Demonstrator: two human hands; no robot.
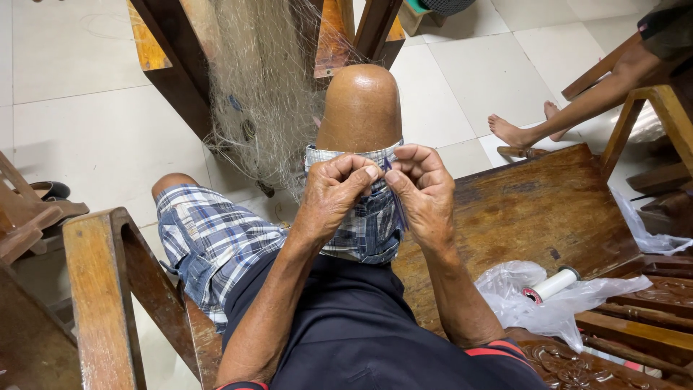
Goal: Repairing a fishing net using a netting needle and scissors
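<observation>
Head view: netting needle [396, 196] upright between hands [379, 191]

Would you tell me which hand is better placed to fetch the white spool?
Probably the right hand: the white spool lies on the plastic bag on its side; the left hand would need to cross over.

- The bench [548, 209] I sit on is dark wood, varnished but worn and scratched, with a dull gloss.
- The armrest [101, 289] is paler wood, rubbed matt.
- My shorts [209, 238] are soft checked cotton cloth, matt.
- My shirt [354, 325] is dark, smooth, matt fabric.
- The fishing net [260, 94] is fine, pale, translucent filament, faintly shiny.
- The bag [534, 303] beside me is thin, crinkled clear plastic.
- The spool [552, 284] in it is wound with smooth white thread.
- The floor [79, 123] is glossy pale tile.
</observation>
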